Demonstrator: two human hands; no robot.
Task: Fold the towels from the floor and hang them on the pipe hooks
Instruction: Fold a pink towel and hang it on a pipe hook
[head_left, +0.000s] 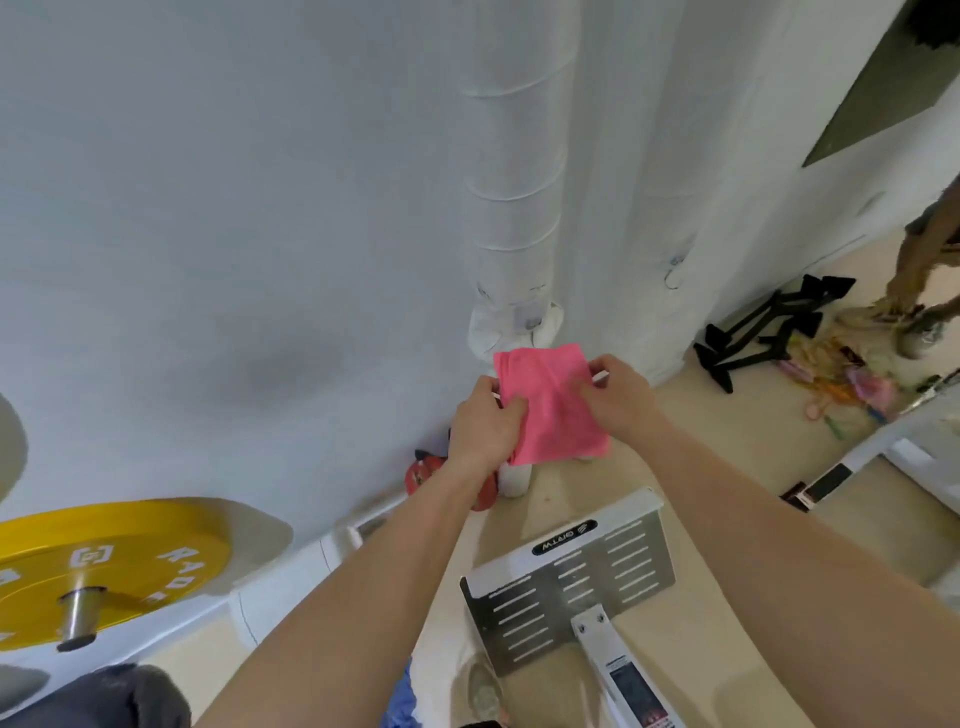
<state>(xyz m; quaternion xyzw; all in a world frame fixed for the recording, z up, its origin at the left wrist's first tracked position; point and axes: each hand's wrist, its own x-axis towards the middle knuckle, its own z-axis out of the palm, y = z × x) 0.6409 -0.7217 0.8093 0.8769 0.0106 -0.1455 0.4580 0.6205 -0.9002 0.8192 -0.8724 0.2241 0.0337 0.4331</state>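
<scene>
A folded pink towel (550, 410) is held up in front of the white wrapped pipe (514, 218). My left hand (483, 426) grips its left edge with curled fingers. My right hand (618, 397) pinches its upper right corner. A white towel (488, 330) hangs on the pipe just above the pink one, near a small hook (532, 317). Another hook (674, 270) sits on the second white column to the right. A bit of blue cloth (402, 696) lies on the floor by my feet.
A yellow weight plate (109, 566) on a bar juts in at lower left. A white metal footplate (571, 577) lies on the floor below my hands. A black rack (763, 332), scattered coloured items and another person (924, 280) are at right. A red object (423, 475) sits by the wall.
</scene>
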